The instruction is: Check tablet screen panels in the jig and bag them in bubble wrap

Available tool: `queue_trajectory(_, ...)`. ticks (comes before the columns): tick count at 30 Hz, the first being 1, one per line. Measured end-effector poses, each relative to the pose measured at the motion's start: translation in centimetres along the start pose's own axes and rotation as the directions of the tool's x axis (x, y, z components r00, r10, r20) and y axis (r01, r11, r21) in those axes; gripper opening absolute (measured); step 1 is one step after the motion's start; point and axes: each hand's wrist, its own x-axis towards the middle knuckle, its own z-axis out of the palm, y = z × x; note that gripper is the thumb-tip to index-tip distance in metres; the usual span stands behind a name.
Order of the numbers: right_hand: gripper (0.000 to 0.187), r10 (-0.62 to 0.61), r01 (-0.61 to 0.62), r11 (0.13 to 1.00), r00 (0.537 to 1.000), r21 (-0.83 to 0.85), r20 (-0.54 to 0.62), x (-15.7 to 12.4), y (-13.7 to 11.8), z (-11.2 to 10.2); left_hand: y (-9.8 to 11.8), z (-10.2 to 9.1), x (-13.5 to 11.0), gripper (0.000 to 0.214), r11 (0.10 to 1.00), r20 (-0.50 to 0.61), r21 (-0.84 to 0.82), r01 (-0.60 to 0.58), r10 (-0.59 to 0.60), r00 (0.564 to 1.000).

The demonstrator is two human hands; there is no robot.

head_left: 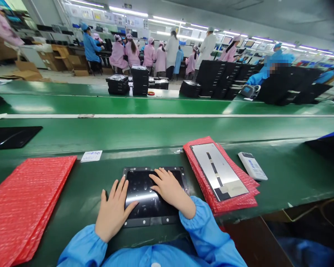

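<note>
A black glossy panel (144,185) in a dark frame lies flat on the green workbench (94,193) right in front of me. My left hand (113,211) rests flat on its left edge with fingers spread, holding nothing. My right hand (167,187) lies palm down on the panel's upper middle, fingers stretched out. Both arms wear blue sleeves. To the right, a grey metal-backed panel (219,172) sits on a stack of red bubble-wrap bags (239,202).
A second pile of red bubble-wrap bags (25,204) lies at the left. A white handheld device (252,166) sits right of the grey panel, a small label (91,156) ahead. A black sheet (11,136) lies on the conveyor. Stacked black trays (140,79) and seated workers fill the background.
</note>
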Motion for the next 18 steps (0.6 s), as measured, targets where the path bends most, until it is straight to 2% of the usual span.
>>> queue_trajectory(3,0.023,0.0,0.002,1.0,0.994,0.019,-0.107,1.1,-0.5,1.1,-0.1,0.8,-0.1,0.068,0.992,-0.027,-0.115,0.047,-0.05,0.998)
queue_trajectory(5,0.019,0.017,-0.014,1.0,0.993,0.023,-0.121,1.3,-0.5,1.0,-0.2,1.0,-0.1,0.069,0.96,-0.009,-0.255,0.112,-0.118,0.993)
queue_trajectory(8,0.022,0.04,-0.032,0.998,0.986,0.052,-0.162,1.2,-0.3,0.4,0.2,0.2,0.3,0.064,0.821,0.024,-0.537,0.194,-0.215,0.976)
queue_trajectory(10,0.026,0.056,-0.041,0.996,0.972,0.073,-0.229,0.9,-0.2,-0.2,0.9,-1.0,0.6,0.06,0.633,0.049,-0.743,0.217,-0.273,0.961)
queue_trajectory(13,0.029,0.061,-0.034,0.996,0.931,0.081,-0.361,0.4,0.0,-1.0,2.3,-3.1,0.9,0.053,0.243,0.159,-0.938,0.247,-0.332,0.93)
queue_trajectory(16,0.029,0.055,-0.014,0.995,0.894,0.095,-0.445,-0.2,0.3,-2.1,3.0,-5.0,1.2,0.048,-0.137,0.298,-0.954,0.267,-0.328,0.896)
queue_trajectory(18,0.028,0.069,-0.014,0.993,0.878,0.12,-0.473,-0.9,0.6,-2.9,2.9,-5.9,1.5,0.049,-0.313,0.366,-0.91,0.273,-0.295,0.883)
